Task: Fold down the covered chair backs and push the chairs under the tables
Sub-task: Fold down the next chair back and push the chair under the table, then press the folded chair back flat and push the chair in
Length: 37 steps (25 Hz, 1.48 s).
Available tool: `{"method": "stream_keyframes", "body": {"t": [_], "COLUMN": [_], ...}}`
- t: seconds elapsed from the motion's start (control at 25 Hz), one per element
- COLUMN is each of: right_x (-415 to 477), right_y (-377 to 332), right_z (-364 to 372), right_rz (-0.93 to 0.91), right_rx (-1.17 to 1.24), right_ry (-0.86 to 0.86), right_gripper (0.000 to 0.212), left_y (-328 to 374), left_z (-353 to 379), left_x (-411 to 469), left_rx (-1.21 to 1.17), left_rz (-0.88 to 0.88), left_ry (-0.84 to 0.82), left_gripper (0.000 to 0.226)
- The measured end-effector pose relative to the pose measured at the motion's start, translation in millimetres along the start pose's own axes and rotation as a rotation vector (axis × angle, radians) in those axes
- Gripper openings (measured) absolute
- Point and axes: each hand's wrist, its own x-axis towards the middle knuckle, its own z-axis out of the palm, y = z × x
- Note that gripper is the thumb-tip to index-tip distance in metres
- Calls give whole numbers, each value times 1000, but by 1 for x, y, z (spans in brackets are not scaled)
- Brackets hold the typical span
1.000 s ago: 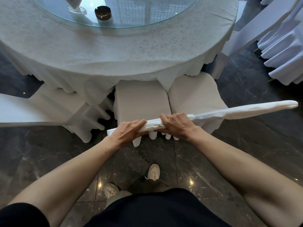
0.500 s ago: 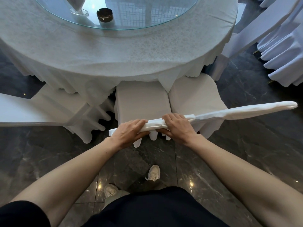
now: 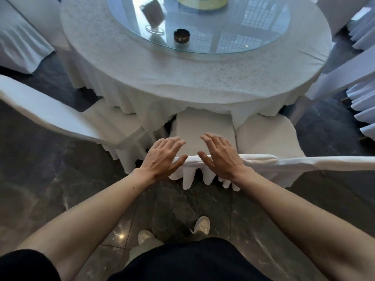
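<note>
A white-covered chair stands right in front of me, its seat (image 3: 203,126) partly under the round table (image 3: 182,78) with the white cloth. The top edge of its back (image 3: 192,159) runs across below my hands. My left hand (image 3: 162,157) and my right hand (image 3: 221,155) hover over that edge with fingers spread, holding nothing; the palms sit at or just above the cloth. A second covered chair (image 3: 267,134) stands close on the right, its back edge (image 3: 324,162) reaching to the right border.
Another covered chair (image 3: 50,114) stands at the left, turned sideways, next to the table. More covered chairs (image 3: 363,110) are at the right. A glass turntable (image 3: 203,27) carries an ashtray (image 3: 182,36) and a card stand (image 3: 154,15). The floor is dark marble.
Both hands have let go of the chair back's top edge and opened. The chair has slid further under the table, and my view has risen to show more of the table.
</note>
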Motion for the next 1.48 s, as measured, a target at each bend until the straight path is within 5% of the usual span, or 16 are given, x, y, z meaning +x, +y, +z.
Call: {"method": "stream_keyframes", "body": {"t": [0.4,0.68,1.0,1.48], "right_x": [132,229,359,462], "right_y": [-232,-332,-375,-424], "right_z": [45,82,143,182], "right_rz": [-259,-332,-218,-176], "right_rx": [16,63,179,206], "right_ry": [-66,-117,-155,-213], "right_gripper": [59,57,63,62], "left_y": [-172,-272,-421,-586], "left_z": [-115,-151,-160,-197], "left_x": [-172,-223,-172,-120], "left_rx": [103,152,164,201], "left_rz": [-353,-502,-489,-211], "left_ry": [142,214,123,-59], "left_gripper": [53,53,50,51]}}
